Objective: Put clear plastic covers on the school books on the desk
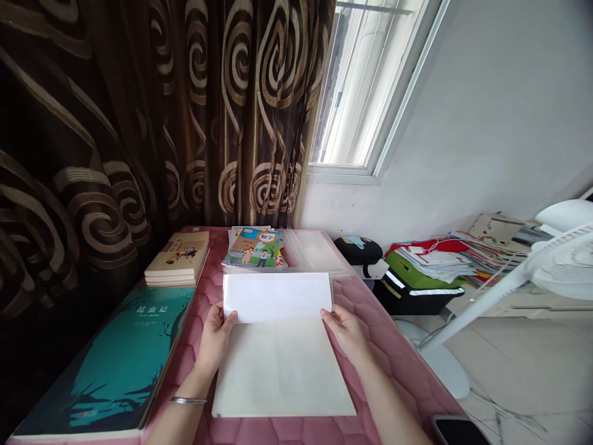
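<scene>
A white sheet (278,296) with a clear plastic margin along its top and sides is raised at the far end of a large cream-coloured flat piece (282,371), which may be a book or paper. My left hand (215,334) pinches the sheet's left lower corner, thumb on top and fingers behind. At the right lower corner, my right hand (343,334) grips the same sheet with its thumb in front. The cream piece lies on the pink quilted surface between my forearms; whether it is joined to the white sheet, I cannot tell.
Clear plastic sleeves (315,252) lie behind, beside colourful booklets (254,248). At left are a stack of tan books (178,256) and a large teal book (125,352). A phone (458,431) sits front right. A white fan (491,303) stands on the floor, right.
</scene>
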A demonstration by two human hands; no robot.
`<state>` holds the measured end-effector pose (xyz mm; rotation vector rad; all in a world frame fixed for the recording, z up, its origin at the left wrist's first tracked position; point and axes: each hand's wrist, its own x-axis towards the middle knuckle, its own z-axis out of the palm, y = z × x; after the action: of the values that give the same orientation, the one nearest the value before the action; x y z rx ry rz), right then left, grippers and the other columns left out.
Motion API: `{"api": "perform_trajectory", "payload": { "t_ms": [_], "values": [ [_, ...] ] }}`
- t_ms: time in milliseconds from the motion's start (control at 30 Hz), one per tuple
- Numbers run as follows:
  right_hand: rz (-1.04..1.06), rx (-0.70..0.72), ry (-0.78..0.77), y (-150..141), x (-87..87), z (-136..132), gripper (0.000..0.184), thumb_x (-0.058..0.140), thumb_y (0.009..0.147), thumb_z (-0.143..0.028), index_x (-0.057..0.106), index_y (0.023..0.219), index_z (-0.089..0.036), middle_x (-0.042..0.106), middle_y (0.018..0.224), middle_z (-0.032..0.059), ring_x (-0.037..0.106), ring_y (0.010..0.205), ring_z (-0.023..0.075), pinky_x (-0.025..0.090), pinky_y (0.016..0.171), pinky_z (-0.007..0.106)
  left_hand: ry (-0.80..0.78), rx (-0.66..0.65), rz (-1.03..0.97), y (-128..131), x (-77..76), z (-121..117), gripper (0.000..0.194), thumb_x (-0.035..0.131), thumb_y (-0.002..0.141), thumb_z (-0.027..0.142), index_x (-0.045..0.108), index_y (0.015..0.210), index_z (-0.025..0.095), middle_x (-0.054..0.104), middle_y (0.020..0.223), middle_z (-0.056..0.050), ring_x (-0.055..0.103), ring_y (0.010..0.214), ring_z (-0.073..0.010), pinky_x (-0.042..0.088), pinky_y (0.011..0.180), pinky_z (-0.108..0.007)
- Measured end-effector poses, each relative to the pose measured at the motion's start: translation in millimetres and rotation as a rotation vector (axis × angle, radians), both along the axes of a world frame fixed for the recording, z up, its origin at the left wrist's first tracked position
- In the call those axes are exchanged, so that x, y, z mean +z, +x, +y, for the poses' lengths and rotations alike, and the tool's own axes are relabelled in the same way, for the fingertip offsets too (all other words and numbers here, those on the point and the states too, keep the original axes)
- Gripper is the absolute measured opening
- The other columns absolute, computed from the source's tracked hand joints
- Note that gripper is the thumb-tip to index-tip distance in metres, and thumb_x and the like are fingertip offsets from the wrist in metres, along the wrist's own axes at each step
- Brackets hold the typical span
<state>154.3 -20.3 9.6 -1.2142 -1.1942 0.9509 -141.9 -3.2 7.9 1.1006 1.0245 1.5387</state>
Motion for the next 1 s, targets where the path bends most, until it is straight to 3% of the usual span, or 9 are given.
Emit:
{"api": "perform_trajectory", "payload": {
  "t_ms": [167, 300, 400, 567, 767, 1000],
  "values": [
    [-0.029, -0.062, 0.005, -1, -1.7, 0, 0.049, 0.07, 0.066, -0.068, 0.052, 0.061, -0.024, 0.061, 0.061, -0.0004, 0.056, 0.061, 0.0193, 0.044, 0.06, 0.029, 0.01, 0.0, 0.005, 0, -1.1, 0, 0.044, 0.077, 0.065, 0.049, 0.06, 0.093, 0.021, 0.069, 0.095, -0.006, 0.062, 0.094, -0.0214, 0.046, 0.089, -0.034],
    [-0.016, -0.064, 0.017, -1, -5.2, 1, 0.051, 0.069, 0.067, -0.069, 0.046, 0.059, -0.023, 0.055, 0.056, -0.0029, 0.05, 0.055, 0.0157, 0.039, 0.053, 0.026, 0.025, -0.011, 0.007, -1, -3.0, 1, 0.042, 0.077, 0.067, 0.048, 0.06, 0.095, 0.021, 0.069, 0.096, -0.006, 0.062, 0.095, -0.0217, 0.046, 0.089, -0.034],
    [-0.006, -0.06, 0.029, 1, -6.7, 2, 0.049, 0.071, 0.067, -0.066, 0.048, 0.059, -0.023, 0.056, 0.056, -0.003, 0.052, 0.056, 0.0163, 0.04, 0.054, 0.026, 0.019, -0.001, 0.003, -1, -3.5, 2, 0.042, 0.078, 0.065, 0.049, 0.06, 0.091, 0.021, 0.07, 0.093, -0.006, 0.063, 0.092, -0.0219, 0.047, 0.088, -0.035],
    [0.026, 0.019, 0.007, 3, -7.6, 3, 0.046, 0.072, 0.066, -0.067, 0.06, 0.074, -0.023, 0.07, 0.076, 0.0037, 0.062, 0.074, 0.0245, 0.048, 0.072, 0.034, 0.015, 0.008, -0.001, 1, -2.9, 4, 0.042, 0.077, 0.065, 0.051, 0.059, 0.088, 0.021, 0.07, 0.09, -0.005, 0.064, 0.089, -0.0214, 0.047, 0.086, -0.035],
    [0.026, 0.035, -0.024, 5, -16.2, 5, 0.044, 0.07, 0.069, -0.066, 0.06, 0.07, -0.023, 0.068, 0.071, 0.002, 0.06, 0.069, 0.0226, 0.045, 0.067, 0.033, 0.02, 0.013, 0.015, 1, -0.3, 1, 0.042, 0.077, 0.066, 0.052, 0.059, 0.088, 0.022, 0.07, 0.091, -0.005, 0.063, 0.091, -0.0213, 0.046, 0.087, -0.034],
    [-0.041, -0.045, -0.016, 4, -19.1, 6, 0.05, 0.067, 0.068, -0.071, 0.049, 0.061, -0.024, 0.059, 0.059, -0.0014, 0.053, 0.06, 0.0195, 0.04, 0.057, 0.029, 0.021, 0.001, 0.01, 1, 0.4, -2, 0.041, 0.077, 0.067, 0.048, 0.06, 0.094, 0.022, 0.07, 0.095, -0.005, 0.062, 0.095, -0.0213, 0.046, 0.09, -0.034]
  ]
}}
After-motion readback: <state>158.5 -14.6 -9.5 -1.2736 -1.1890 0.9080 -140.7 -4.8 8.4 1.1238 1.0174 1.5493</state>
